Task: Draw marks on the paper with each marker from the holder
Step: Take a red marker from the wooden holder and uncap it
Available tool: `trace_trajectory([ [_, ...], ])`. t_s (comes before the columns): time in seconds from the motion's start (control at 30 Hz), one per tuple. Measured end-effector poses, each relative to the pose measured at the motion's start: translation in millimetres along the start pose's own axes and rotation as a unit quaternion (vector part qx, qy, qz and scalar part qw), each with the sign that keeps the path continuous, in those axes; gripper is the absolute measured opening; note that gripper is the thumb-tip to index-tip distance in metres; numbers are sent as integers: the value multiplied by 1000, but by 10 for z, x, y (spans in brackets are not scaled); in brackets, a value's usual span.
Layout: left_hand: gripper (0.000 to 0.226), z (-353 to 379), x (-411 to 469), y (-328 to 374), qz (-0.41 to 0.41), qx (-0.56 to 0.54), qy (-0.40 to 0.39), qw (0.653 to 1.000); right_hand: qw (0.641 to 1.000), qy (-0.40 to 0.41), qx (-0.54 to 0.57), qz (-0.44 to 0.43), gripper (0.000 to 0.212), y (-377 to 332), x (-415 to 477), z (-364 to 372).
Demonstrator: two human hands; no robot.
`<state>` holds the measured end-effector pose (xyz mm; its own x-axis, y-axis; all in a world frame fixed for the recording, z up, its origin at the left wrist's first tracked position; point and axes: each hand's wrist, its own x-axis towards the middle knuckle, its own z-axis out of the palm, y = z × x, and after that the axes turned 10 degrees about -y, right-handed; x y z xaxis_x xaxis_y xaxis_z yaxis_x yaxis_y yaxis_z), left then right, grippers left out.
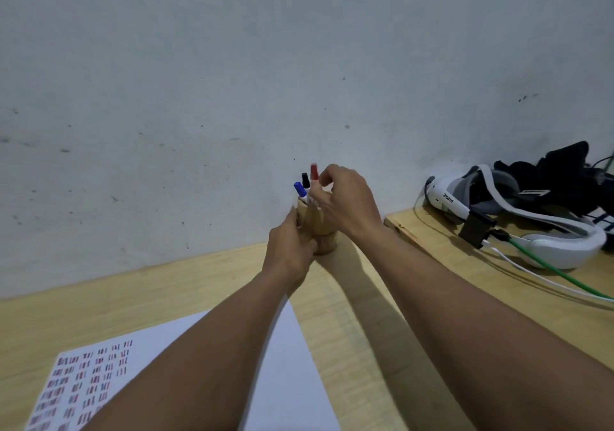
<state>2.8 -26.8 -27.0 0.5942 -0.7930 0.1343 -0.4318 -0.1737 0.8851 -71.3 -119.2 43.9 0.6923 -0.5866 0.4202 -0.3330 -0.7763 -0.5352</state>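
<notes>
A light wooden marker holder (pixel 315 223) stands on the table close to the wall. My left hand (pixel 290 254) is wrapped around its lower left side. Three capped markers stick out of it: blue (pixel 299 190), black (pixel 305 179) and red (pixel 314 172). My right hand (pixel 345 203) reaches over the holder's top from the right, its fingertips pinched on the red marker just below its cap. The white paper (pixel 285 364) lies near the front, with several rows of short red, blue and dark marks (pixel 86 384) on its left part; my left forearm hides its middle.
The wooden table (pixel 365 331) meets a scuffed grey wall (pixel 232 81) right behind the holder. At the right lies a white and grey headset (pixel 518 218) with black gear behind it, and white and green cables (pixel 548 274) trail across the table.
</notes>
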Motion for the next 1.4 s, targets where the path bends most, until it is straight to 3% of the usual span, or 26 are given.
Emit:
trace_trajectory([
  [0.2, 51, -87, -47, 56, -14, 9, 9, 1000, 994, 65, 84, -20, 17, -148, -8, -168],
  [0.3, 66, -231, -98, 129, -20, 42, 37, 998, 992, 57, 103, -33, 18, -243, 2, -232],
  [0.5, 45, -714, -289, 442, 1, -17, 153, 988, 992, -19, 67, -105, 17, -493, -94, -269],
  [0.67, 46, -1132, -578, 629, 40, -130, 151, 979, 985, -63, 8, -159, 13, -706, -199, -212],
  [0.9, 13, -1512, -1004, 732, 76, -134, 154, 976, 978, -43, 24, -203, 15, -1133, -424, -157],
  [1.0, 10, -1651, -1161, 763, 75, -156, 194, 966, 983, 51, 64, -165, 7, -1370, -646, -124],
  [1.07, 9, -1735, -1267, 765, 77, -181, 201, 960, 986, 36, 144, -71, 27, -1567, -818, -105],
  [1.1, 10, -1771, -1327, 761, 79, -186, 194, 960, 976, -7, 217, -7, 38, -1665, -879, -101],
  [1.17, 10, -1837, -1459, 749, 84, -179, 170, 965, 903, -96, 405, 105, 49, -1832, -958, -98],
  [1.27, 12, -1934, -1658, 724, 93, -154, 151, 972, 768, -143, 602, 166, 28, -2023, -1051, -59],
  [1.33, 14, -2000, -1758, 707, 90, -130, 149, 976, 739, -147, 639, 154, 24, -2125, -1090, 6],
  [1.4, 16, -2065, -1819, 668, 82, -111, 157, 978, 736, -138, 649, 134, 25, -2221, -1131, 62],
])
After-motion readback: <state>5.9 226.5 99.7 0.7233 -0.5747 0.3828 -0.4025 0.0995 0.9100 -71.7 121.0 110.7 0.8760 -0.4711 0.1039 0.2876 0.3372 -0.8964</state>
